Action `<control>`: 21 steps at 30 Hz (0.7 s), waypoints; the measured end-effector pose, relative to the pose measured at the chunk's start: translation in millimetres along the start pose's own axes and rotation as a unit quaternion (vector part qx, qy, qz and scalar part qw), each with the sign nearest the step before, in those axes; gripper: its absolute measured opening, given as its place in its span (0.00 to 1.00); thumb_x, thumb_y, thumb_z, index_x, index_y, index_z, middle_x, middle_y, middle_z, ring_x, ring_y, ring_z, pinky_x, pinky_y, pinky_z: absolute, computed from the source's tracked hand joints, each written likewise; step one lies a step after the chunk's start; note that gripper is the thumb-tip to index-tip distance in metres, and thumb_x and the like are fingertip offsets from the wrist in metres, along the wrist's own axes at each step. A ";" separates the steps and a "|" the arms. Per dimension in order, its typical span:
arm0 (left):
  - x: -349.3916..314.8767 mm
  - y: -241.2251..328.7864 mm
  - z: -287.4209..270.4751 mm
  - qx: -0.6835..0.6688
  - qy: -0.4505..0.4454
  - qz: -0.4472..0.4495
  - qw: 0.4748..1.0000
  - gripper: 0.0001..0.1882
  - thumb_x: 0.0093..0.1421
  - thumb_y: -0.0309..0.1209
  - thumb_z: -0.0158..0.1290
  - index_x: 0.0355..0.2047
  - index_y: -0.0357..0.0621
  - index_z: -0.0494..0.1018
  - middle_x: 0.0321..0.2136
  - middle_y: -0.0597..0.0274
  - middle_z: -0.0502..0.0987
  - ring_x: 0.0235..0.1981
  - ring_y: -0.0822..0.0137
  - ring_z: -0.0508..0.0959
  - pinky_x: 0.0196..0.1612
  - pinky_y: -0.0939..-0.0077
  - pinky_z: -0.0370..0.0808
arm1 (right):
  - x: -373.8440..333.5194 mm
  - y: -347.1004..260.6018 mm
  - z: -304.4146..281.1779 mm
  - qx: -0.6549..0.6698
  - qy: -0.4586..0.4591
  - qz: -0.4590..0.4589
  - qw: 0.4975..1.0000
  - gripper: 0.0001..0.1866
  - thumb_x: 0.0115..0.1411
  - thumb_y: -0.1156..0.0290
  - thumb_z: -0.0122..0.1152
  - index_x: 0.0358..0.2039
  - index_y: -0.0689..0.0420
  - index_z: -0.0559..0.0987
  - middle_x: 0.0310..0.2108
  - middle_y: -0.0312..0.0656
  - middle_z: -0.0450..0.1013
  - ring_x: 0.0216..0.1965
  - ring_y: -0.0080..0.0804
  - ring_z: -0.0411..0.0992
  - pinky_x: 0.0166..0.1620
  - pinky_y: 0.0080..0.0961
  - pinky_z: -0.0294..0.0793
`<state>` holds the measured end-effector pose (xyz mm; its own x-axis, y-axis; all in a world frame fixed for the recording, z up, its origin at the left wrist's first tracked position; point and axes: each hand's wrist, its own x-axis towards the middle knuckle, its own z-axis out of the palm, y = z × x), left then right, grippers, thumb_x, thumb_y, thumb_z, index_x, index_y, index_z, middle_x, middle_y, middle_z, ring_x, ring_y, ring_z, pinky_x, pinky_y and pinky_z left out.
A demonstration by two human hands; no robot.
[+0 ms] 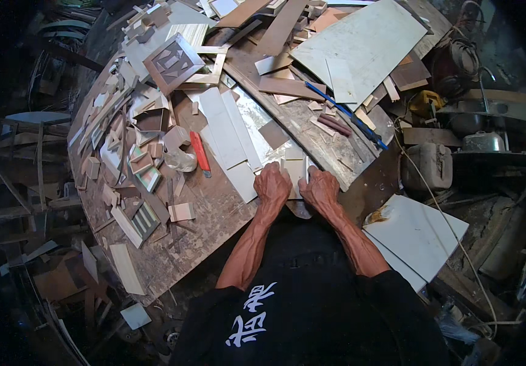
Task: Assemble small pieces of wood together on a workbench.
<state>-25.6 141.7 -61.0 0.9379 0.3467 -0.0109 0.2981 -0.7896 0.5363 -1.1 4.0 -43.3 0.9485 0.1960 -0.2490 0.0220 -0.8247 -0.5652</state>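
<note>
My left hand (pixel 272 183) and my right hand (pixel 319 186) are side by side at the worktable's near edge, fingers curled. Between them lies a small pale wooden piece (pixel 294 166) with upright strips along its sides. Both hands close on the sides of this piece; their fingertips are partly hidden under the knuckles. Long pale boards (pixel 221 129) lie flat just beyond my left hand. A red utility knife (pixel 200 152) rests to the left of them, beside a roll of clear tape (pixel 180 160).
Wood offcuts and small boxes crowd the left of the worktable (pixel 226 221). A wooden frame (pixel 174 63) lies at the back. Far right are a large pale panel (pixel 360 46) and a blue bar (pixel 354 119). White panels (pixel 420 232) and a jerrycan (pixel 426 169) stand off the table's right.
</note>
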 end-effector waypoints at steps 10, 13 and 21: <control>-2.4 -0.9 7.9 0.017 0.014 0.013 1.000 0.09 0.52 0.31 0.52 0.29 0.36 0.72 0.29 0.45 0.74 0.29 0.43 0.77 0.31 0.52 0.74 | 1.3 0.4 -0.6 -0.012 0.004 -0.020 1.000 0.16 0.48 0.61 0.59 0.29 0.62 0.77 0.23 0.59 0.74 0.29 0.57 0.75 0.34 0.49 0.73; -2.2 -3.3 9.3 0.015 0.018 0.014 1.000 0.09 0.53 0.31 0.52 0.29 0.36 0.71 0.29 0.45 0.74 0.28 0.43 0.77 0.31 0.52 0.74 | 1.9 -0.3 -1.9 -0.010 -0.007 -0.015 1.000 0.15 0.48 0.61 0.59 0.29 0.62 0.77 0.23 0.59 0.74 0.29 0.57 0.75 0.35 0.49 0.73; -4.0 -0.4 8.4 0.001 0.020 0.006 1.000 0.10 0.54 0.32 0.52 0.29 0.36 0.71 0.29 0.43 0.74 0.28 0.42 0.77 0.30 0.50 0.73 | 2.4 -0.4 -3.9 -0.019 -0.009 -0.013 1.000 0.16 0.47 0.60 0.59 0.26 0.62 0.77 0.22 0.56 0.74 0.28 0.57 0.74 0.33 0.48 0.72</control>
<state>-28.0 136.4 -68.3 0.9339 0.3564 0.0298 0.2864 -0.7951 0.5347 2.4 2.7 -40.6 0.9417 0.2273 -0.2480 0.0600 -0.8388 -0.5411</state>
